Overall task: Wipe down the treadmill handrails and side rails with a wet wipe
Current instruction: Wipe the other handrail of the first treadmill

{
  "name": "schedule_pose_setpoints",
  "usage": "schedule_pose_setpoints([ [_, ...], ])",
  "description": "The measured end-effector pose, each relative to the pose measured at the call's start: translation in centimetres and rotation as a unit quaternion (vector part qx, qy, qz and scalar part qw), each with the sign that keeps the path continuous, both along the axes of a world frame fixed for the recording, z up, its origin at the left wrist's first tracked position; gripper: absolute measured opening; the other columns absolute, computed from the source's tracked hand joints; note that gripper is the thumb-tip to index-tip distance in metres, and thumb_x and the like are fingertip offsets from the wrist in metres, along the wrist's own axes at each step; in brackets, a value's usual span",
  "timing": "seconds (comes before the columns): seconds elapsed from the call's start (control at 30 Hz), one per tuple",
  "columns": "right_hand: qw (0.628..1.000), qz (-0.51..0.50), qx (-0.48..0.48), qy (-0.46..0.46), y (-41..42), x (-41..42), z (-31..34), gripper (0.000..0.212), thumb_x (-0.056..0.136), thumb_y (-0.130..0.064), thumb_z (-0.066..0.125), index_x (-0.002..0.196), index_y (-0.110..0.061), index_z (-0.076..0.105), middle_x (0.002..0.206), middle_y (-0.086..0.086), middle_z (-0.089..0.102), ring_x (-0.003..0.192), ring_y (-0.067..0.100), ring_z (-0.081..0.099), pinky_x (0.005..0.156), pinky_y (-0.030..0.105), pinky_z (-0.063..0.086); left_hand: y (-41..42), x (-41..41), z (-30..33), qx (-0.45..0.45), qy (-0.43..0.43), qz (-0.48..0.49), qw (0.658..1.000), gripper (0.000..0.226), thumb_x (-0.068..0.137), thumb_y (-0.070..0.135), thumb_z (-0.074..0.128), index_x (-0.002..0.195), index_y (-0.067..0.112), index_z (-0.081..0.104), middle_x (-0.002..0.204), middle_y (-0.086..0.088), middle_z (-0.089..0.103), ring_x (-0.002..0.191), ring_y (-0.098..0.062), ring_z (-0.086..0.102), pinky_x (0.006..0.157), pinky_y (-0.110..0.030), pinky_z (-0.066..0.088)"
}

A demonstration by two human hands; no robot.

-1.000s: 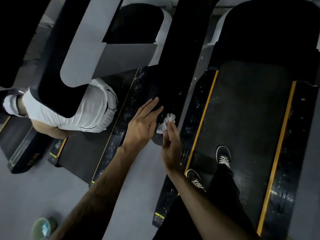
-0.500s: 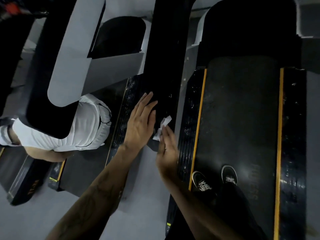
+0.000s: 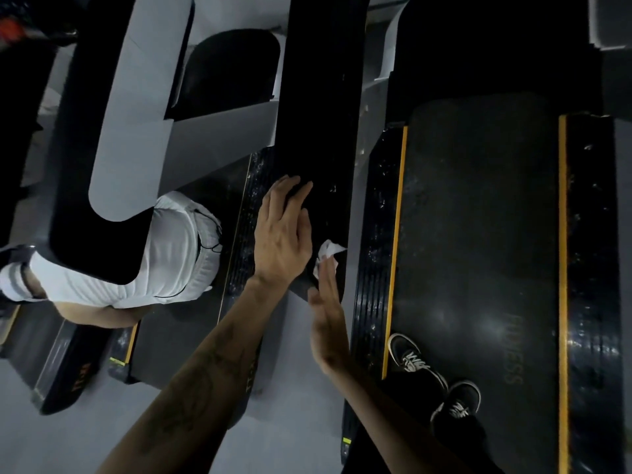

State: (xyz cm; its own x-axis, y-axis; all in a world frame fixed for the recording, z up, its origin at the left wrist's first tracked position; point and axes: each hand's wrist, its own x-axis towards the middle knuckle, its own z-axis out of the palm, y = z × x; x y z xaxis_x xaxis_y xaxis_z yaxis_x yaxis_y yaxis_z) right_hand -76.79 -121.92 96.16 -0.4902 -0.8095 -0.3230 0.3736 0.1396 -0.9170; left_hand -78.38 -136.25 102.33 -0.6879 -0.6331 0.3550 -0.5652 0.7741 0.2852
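Since half a second ago I see my left hand (image 3: pixel 284 234) has slid forward along the black handrail (image 3: pixel 321 138), toward 12 o'clock; now it lies flat on the near end of the rail, fingers (image 3: pixel 290 200) stretched and almost together, gripping nothing. My right hand (image 3: pixel 328 316) is at 5 o'clock from it, palm standing on edge against the inner side of the same rail. Its fingertips press the crumpled wet wipe (image 3: pixel 326 253) onto the rail surface; the wipe shows just beyond them, more tucked under than before. How tightly these fingers pinch it I cannot tell, they look nearly straight.

I judge the wiping of this handrail end is in progress, with the long part toward 12 o'clock still to do. The side rail (image 3: pixel 371 268) beside the belt, at 3 o'clock from the wipe, looks speckled and not yet wiped. My shoes (image 3: pixel 415 360) stand on the belt.
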Motion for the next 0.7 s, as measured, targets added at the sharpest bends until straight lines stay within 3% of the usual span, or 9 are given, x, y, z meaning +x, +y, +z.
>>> schedule_pose_setpoints([
  [0.07, 1.000, 0.005, -0.019, 0.012, 0.2, 0.2, 0.6, 0.053, 0.108, -0.034, 0.032, 0.158, -0.037, 0.015, 0.170, -0.015, 0.009, 0.155, 0.002, 0.008, 0.129, 0.039, 0.012, 0.0, -0.1, 0.1, -0.005, -0.009, -0.010, 1.000, 0.041, 0.096, 0.009, 0.047, 0.132, -0.001, 0.062, 0.143, -0.018, 0.055, 0.140, -0.033, 0.046, 0.115, -0.044, 0.039],
  [0.2, 0.998, -0.004, -0.041, 0.056, -1.3, -1.1, 0.0, 0.053, 0.110, -0.020, 0.031, 0.161, -0.013, 0.020, 0.171, -0.004, 0.011, 0.158, 0.010, 0.006, 0.128, 0.031, 0.009, 0.2, 0.1, 0.1, 0.002, -0.003, -0.017, 1.000, 0.044, 0.092, 0.011, 0.045, 0.129, -0.003, 0.064, 0.147, -0.018, 0.054, 0.145, -0.032, 0.043, 0.117, -0.044, 0.038],
  [0.27, 0.999, -0.013, -0.030, 0.028, -1.8, -1.6, -0.7, 0.054, 0.110, -0.025, 0.028, 0.162, -0.015, 0.018, 0.170, -0.009, 0.010, 0.157, 0.006, 0.006, 0.126, 0.025, 0.011, 0.0, 0.2, 0.1, 0.001, 0.000, -0.025, 1.000, 0.044, 0.090, 0.011, 0.045, 0.127, -0.004, 0.064, 0.146, -0.018, 0.055, 0.144, -0.033, 0.044, 0.116, -0.045, 0.039],
  [0.43, 0.999, -0.008, 0.028, -0.027, 0.1, 0.3, -2.0, 0.056, 0.106, -0.044, 0.028, 0.159, -0.042, 0.012, 0.167, -0.027, 0.008, 0.153, -0.004, 0.009, 0.128, 0.047, 0.015, -0.3, 0.3, -0.2, -0.001, 0.005, -0.024, 1.000, 0.046, 0.085, 0.011, 0.045, 0.123, -0.005, 0.066, 0.145, -0.018, 0.056, 0.142, -0.034, 0.046, 0.114, -0.047, 0.040],
  [0.53, 1.000, -0.012, 0.005, -0.021, 0.9, 1.6, -0.5, 0.054, 0.105, -0.043, 0.029, 0.155, -0.057, 0.014, 0.169, -0.022, 0.008, 0.155, 0.000, 0.010, 0.128, 0.048, 0.016, -0.2, 0.3, -0.3, -0.005, 0.001, -0.023, 1.000, 0.047, 0.084, 0.011, 0.046, 0.123, -0.005, 0.066, 0.144, -0.018, 0.056, 0.141, -0.034, 0.046, 0.115, -0.047, 0.039],
  [0.7, 0.999, -0.026, -0.038, 0.013, -1.6, -1.1, -1.1, 0.052, 0.110, -0.034, 0.024, 0.162, -0.030, 0.019, 0.171, -0.012, 0.011, 0.157, 0.008, 0.004, 0.128, 0.055, 0.009, -0.3, 0.4, -0.5, -0.018, -0.004, -0.027, 0.999, 0.048, 0.085, 0.014, 0.044, 0.124, -0.003, 0.066, 0.145, -0.017, 0.056, 0.141, -0.034, 0.046, 0.114, -0.047, 0.039],
])
